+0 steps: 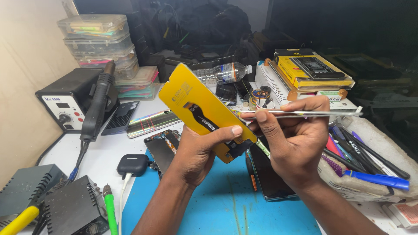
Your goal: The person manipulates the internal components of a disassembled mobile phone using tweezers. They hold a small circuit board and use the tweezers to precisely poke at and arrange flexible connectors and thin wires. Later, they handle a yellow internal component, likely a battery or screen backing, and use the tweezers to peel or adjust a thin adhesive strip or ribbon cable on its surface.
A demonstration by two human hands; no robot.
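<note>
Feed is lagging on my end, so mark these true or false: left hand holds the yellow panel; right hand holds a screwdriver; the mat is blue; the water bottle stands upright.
1. The left hand holds the yellow panel: true.
2. The right hand holds a screwdriver: false, it holds metal tweezers.
3. The work mat is blue: true.
4. The water bottle stands upright: false, it lies on its side.
</note>
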